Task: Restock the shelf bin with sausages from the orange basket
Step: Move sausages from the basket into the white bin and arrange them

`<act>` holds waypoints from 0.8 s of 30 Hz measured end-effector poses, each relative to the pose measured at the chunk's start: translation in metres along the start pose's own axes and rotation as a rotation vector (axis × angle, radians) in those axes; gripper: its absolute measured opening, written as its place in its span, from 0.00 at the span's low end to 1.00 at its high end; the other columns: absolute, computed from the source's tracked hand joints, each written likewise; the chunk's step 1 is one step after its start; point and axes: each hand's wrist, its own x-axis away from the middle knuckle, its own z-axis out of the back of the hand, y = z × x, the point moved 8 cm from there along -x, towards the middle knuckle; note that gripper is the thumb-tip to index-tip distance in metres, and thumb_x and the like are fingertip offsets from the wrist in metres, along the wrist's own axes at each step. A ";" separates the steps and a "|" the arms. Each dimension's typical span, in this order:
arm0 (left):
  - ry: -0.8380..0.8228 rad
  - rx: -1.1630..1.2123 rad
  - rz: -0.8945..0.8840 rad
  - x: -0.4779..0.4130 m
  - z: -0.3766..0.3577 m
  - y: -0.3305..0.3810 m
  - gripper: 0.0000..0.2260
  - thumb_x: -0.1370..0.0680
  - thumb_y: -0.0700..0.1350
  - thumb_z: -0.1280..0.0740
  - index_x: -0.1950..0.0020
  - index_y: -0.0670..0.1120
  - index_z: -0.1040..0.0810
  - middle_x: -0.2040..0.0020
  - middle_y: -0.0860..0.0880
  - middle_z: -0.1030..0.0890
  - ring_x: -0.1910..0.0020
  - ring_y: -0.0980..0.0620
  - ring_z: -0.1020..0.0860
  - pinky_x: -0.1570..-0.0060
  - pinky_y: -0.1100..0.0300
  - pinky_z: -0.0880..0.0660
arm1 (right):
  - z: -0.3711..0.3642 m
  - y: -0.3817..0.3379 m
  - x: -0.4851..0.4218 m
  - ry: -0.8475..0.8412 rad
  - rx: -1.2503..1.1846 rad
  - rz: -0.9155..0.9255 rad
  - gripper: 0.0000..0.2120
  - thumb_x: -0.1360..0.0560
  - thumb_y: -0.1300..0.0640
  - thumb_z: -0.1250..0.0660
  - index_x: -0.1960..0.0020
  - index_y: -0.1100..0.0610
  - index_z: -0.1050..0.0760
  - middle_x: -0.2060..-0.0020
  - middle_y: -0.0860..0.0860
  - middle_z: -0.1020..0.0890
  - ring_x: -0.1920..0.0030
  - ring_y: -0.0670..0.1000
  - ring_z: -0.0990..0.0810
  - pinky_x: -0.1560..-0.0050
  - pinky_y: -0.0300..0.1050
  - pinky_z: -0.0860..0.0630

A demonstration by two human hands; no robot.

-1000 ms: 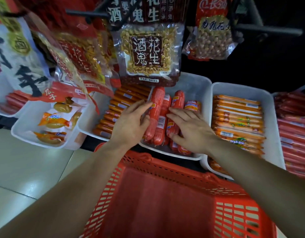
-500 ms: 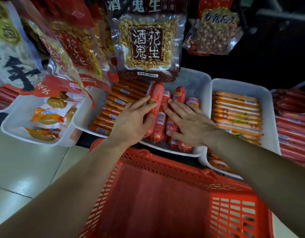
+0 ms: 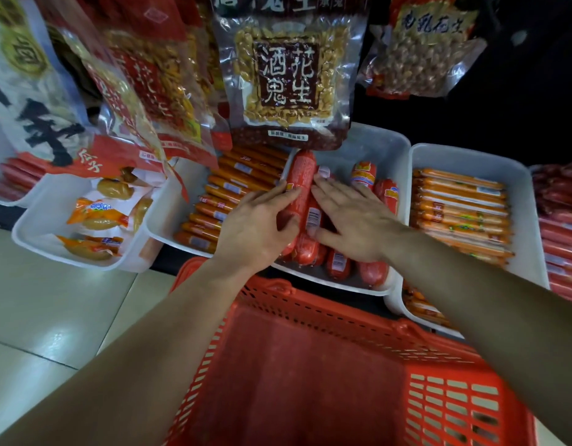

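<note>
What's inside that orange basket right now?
The orange basket shows only its bare floor, no sausages. The forearms hide its side edges, and its nearest part lies outside the picture.

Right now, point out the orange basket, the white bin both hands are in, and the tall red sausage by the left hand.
orange basket (image 3: 342, 320): head view, on its far rim.
white bin (image 3: 379, 146): head view, bare back wall.
tall red sausage (image 3: 300, 170): head view, its upper wrapper.

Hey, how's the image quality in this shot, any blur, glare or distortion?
Head view: wide-angle bending curves the white bins and orange basket at the edges; hanging snack bags show glare on the plastic; left and right margins are smeared; upper right is dark; both hands are fairly sharp.
</note>
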 end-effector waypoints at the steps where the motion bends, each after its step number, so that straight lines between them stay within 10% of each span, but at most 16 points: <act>1: 0.002 -0.010 0.001 0.000 0.000 0.001 0.23 0.21 0.54 0.35 0.26 0.60 0.31 0.25 0.59 0.32 0.29 0.53 0.34 0.35 0.58 0.31 | -0.007 0.000 0.001 -0.008 0.033 -0.004 0.42 0.24 0.29 0.57 0.18 0.51 0.61 0.19 0.48 0.60 0.20 0.50 0.53 0.21 0.54 0.57; 9: -0.027 -0.055 0.006 -0.003 0.000 -0.003 0.21 0.21 0.50 0.35 0.28 0.50 0.26 0.27 0.54 0.28 0.31 0.46 0.31 0.36 0.51 0.27 | 0.009 0.028 0.020 0.159 0.001 -0.113 0.33 0.22 0.33 0.56 0.26 0.51 0.38 0.25 0.49 0.35 0.25 0.53 0.40 0.26 0.57 0.37; 15: -0.017 -0.049 -0.092 -0.004 -0.007 -0.001 0.20 0.22 0.48 0.35 0.30 0.53 0.24 0.24 0.52 0.32 0.29 0.46 0.33 0.33 0.50 0.29 | -0.002 0.022 0.017 0.055 -0.062 -0.104 0.32 0.22 0.32 0.55 0.20 0.40 0.52 0.19 0.46 0.53 0.21 0.55 0.55 0.23 0.61 0.51; 19: -0.037 0.020 -0.041 -0.007 -0.007 -0.002 0.20 0.21 0.46 0.35 0.29 0.53 0.25 0.24 0.54 0.32 0.27 0.49 0.34 0.29 0.52 0.33 | 0.020 0.018 0.009 0.195 -0.063 -0.119 0.27 0.21 0.36 0.49 0.27 0.48 0.36 0.27 0.49 0.35 0.26 0.54 0.39 0.26 0.56 0.42; 24: 0.001 0.091 0.039 -0.004 0.000 -0.007 0.27 0.21 0.44 0.35 0.22 0.50 0.36 0.27 0.51 0.28 0.28 0.49 0.34 0.31 0.57 0.35 | 0.024 0.023 -0.035 0.096 -0.111 -0.137 0.34 0.21 0.34 0.49 0.21 0.52 0.43 0.23 0.54 0.35 0.24 0.56 0.38 0.23 0.54 0.44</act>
